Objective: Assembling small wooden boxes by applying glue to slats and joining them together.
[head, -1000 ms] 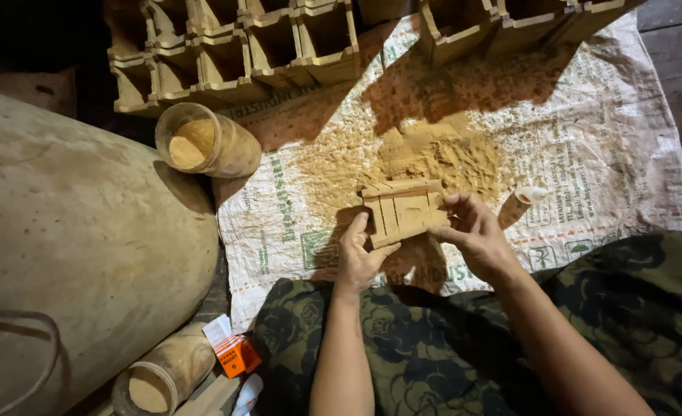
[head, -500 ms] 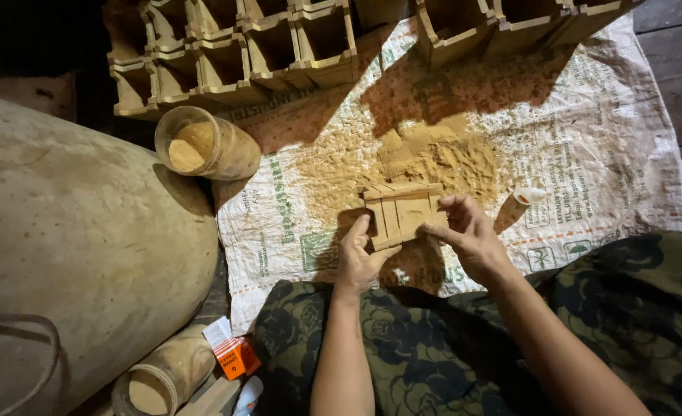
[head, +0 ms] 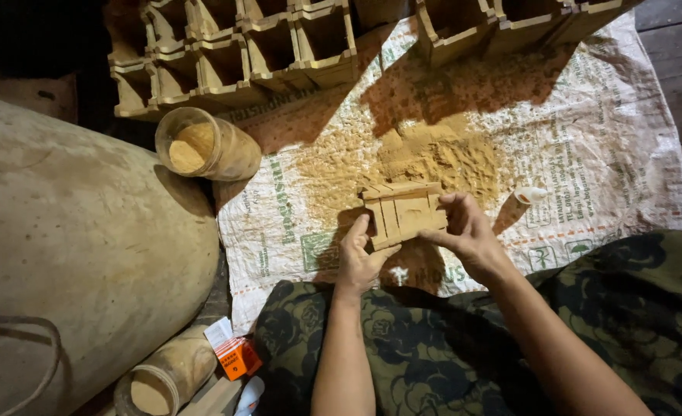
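Observation:
A small wooden box [head: 402, 213] made of thin slats is held between both hands above a white woven sack [head: 610, 146] spread on the floor. My left hand [head: 358, 258] grips its lower left edge. My right hand [head: 468, 231] pinches its right side with fingers and thumb. Behind the box lies a heap of fine yellow-brown sawdust [head: 425, 158] on the sack. A small tube with a white tip [head: 527, 196] lies just right of my right hand.
Rows of finished open wooden boxes [head: 248, 46] line the far edge. A dusty jar of sawdust [head: 206, 145] lies on its side at left, beside a large tan sack [head: 71, 254]. Another jar [head: 164, 377] and an orange packet [head: 237, 356] lie near my dark patterned lap [head: 433, 354].
The view has shifted slightly. My right hand has slid a little along the box's right side; the box stays held in about the same place.

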